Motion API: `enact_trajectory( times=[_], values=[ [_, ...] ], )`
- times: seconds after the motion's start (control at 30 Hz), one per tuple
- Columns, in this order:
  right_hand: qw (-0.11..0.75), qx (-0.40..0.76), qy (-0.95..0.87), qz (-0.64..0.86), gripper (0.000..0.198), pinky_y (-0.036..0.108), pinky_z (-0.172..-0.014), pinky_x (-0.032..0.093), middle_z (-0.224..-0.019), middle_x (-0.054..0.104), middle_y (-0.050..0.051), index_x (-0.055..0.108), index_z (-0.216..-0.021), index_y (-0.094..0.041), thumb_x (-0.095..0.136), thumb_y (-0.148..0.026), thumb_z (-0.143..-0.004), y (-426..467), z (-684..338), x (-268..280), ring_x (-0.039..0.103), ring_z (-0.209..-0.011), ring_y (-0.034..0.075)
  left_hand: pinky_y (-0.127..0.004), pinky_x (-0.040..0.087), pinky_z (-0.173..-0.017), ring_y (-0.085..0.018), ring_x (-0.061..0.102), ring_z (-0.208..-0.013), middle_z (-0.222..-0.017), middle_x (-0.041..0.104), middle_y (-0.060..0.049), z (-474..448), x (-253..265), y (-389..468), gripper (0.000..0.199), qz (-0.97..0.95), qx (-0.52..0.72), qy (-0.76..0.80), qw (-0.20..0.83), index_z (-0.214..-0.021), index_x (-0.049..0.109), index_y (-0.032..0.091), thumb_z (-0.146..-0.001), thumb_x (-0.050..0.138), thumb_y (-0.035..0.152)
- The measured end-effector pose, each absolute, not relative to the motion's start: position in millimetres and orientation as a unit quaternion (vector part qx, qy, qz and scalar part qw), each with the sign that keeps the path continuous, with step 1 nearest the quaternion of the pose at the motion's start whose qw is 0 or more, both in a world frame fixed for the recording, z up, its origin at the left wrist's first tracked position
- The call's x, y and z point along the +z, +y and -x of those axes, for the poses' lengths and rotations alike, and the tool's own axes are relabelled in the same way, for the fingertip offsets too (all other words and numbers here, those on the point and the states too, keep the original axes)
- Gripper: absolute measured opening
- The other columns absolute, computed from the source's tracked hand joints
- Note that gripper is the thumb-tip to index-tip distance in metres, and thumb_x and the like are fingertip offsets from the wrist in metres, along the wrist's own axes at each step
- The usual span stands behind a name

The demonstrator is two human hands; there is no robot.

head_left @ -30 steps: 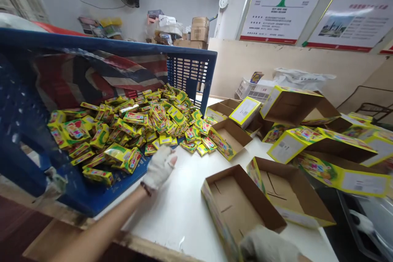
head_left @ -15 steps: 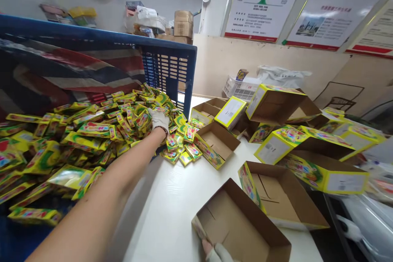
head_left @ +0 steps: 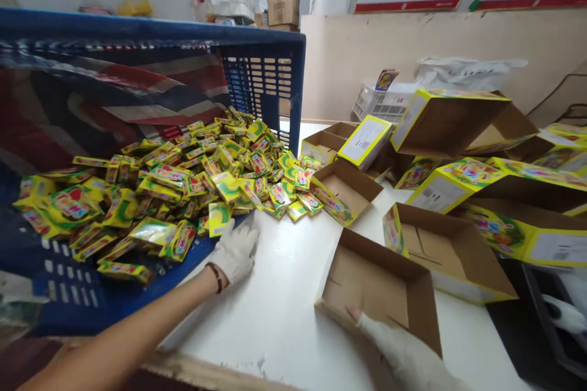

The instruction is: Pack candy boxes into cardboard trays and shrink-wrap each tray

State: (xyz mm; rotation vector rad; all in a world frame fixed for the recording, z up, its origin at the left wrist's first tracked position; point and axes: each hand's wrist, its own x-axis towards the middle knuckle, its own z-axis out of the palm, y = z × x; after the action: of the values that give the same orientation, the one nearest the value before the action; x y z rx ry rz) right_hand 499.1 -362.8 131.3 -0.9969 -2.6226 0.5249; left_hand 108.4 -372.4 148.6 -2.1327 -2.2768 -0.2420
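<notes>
My left hand (head_left: 235,252), in a white glove, is just above the white table at the near edge of a pile of small yellow-green printed boxes (head_left: 156,183). Its fingers are curled down against one small yellow box (head_left: 220,219); the fingertips are partly hidden. An open cardboard display box (head_left: 371,275), brown inside, lies on the table to the right. My gloved right hand (head_left: 389,337), with a bare fingertip showing, grips this box's near wall. That hand is somewhat blurred, and its fingers below the wall are hidden.
A blue crate (head_left: 151,27) on its side bears the pile, which spills onto the table (head_left: 275,299). More open display boxes (head_left: 449,244) are stacked at the right. Behind them stands a white basket (head_left: 383,102). A dark device (head_left: 545,311) sits at the right edge.
My left hand has drawn back from deep in the pile to its near edge. My right hand has come further over the display box's near wall. The view has tilted down.
</notes>
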Motion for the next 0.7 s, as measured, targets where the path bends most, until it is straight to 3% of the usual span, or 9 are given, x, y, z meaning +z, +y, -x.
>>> enact_trajectory(
  times=[0.17, 0.23, 0.3, 0.4, 0.5, 0.6, 0.7],
  values=[
    [0.22, 0.086, -0.925, 0.298, 0.053, 0.034, -0.082, 0.061, -0.109, 0.073, 0.011, 0.066, -0.121, -0.021, 0.039, -0.004, -0.078, -361.1, -490.4, 170.6, 0.072, -0.093, 0.023, -0.037, 0.042, -0.089, -0.025, 0.056, -0.097, -0.097, 0.062, -0.01, -118.1, 126.5, -441.8, 0.016, 0.727, -0.184, -0.658, -0.077, -0.085, 0.062, 0.021, -0.084, 0.046, 0.021],
    [0.266, 0.087, -0.912, 0.299, 0.045, 0.035, -0.086, 0.059, -0.112, 0.071, 0.013, 0.063, -0.122, -0.019, 0.043, -0.008, -0.084, -373.8, -464.4, 180.0, 0.07, -0.099, 0.023, -0.035, 0.043, -0.082, -0.023, 0.056, -0.089, -0.09, 0.059, -0.009, -111.3, 137.8, -441.2, 0.02, 0.691, -0.215, -0.69, -0.033, -0.082, 0.061, 0.021, -0.088, 0.044, 0.029],
    [0.278, 0.135, -0.906, 0.288, 0.04, 0.031, -0.09, 0.057, -0.116, 0.069, 0.013, 0.06, -0.124, -0.018, 0.045, -0.01, -0.088, -388.3, -427.9, 180.8, 0.067, -0.105, 0.02, -0.037, 0.043, -0.082, -0.026, 0.055, -0.091, -0.094, 0.056, -0.011, -98.5, 155.0, -425.4, 0.021, 0.63, -0.227, -0.742, 0.042, -0.091, 0.062, 0.019, -0.086, 0.049, 0.034],
    [0.228, 0.198, -0.912, 0.277, 0.044, 0.035, -0.1, 0.051, -0.131, 0.06, 0.015, 0.058, -0.128, -0.015, 0.047, -0.011, -0.086, -395.6, -363.9, 166.9, 0.058, -0.12, 0.023, -0.04, 0.043, -0.089, -0.031, 0.053, -0.104, -0.11, 0.053, -0.014, -81.1, 170.5, -393.1, 0.045, 0.593, -0.208, -0.774, 0.076, -0.115, 0.059, 0.015, -0.077, 0.06, 0.039],
    [0.139, 0.186, -0.894, 0.383, 0.06, 0.052, -0.11, 0.037, -0.148, 0.042, 0.022, 0.052, -0.137, -0.012, 0.061, -0.016, -0.078, -377.0, -309.3, 147.5, 0.04, -0.136, 0.037, -0.048, 0.036, -0.101, -0.036, 0.043, -0.124, -0.13, 0.05, -0.016, -83.4, 159.4, -379.7, 0.051, 0.681, -0.129, -0.72, 0.031, -0.124, 0.058, 0.02, -0.078, 0.061, 0.042],
    [0.087, 0.16, -0.847, 0.499, 0.056, 0.065, -0.109, 0.026, -0.153, 0.032, 0.025, 0.048, -0.142, -0.013, 0.056, -0.027, -0.088, -351.7, -282.6, 134.3, 0.026, -0.141, 0.046, -0.058, 0.024, -0.107, -0.037, 0.035, -0.134, -0.146, 0.042, -0.017, -104.8, 134.6, -396.3, 0.053, 0.736, -0.052, -0.675, -0.025, -0.134, 0.053, 0.024, -0.084, 0.056, 0.041],
    [0.076, 0.172, -0.852, 0.489, 0.046, 0.066, -0.109, 0.025, -0.153, 0.034, 0.022, 0.054, -0.138, -0.015, 0.047, -0.031, -0.095, -343.8, -287.3, 122.7, 0.022, -0.143, 0.044, -0.064, 0.019, -0.106, -0.039, 0.039, -0.131, -0.148, 0.039, -0.022, -127.6, 120.0, -430.4, 0.057, 0.719, -0.032, -0.692, -0.047, -0.139, 0.047, 0.018, -0.085, 0.054, 0.037]
  ],
)
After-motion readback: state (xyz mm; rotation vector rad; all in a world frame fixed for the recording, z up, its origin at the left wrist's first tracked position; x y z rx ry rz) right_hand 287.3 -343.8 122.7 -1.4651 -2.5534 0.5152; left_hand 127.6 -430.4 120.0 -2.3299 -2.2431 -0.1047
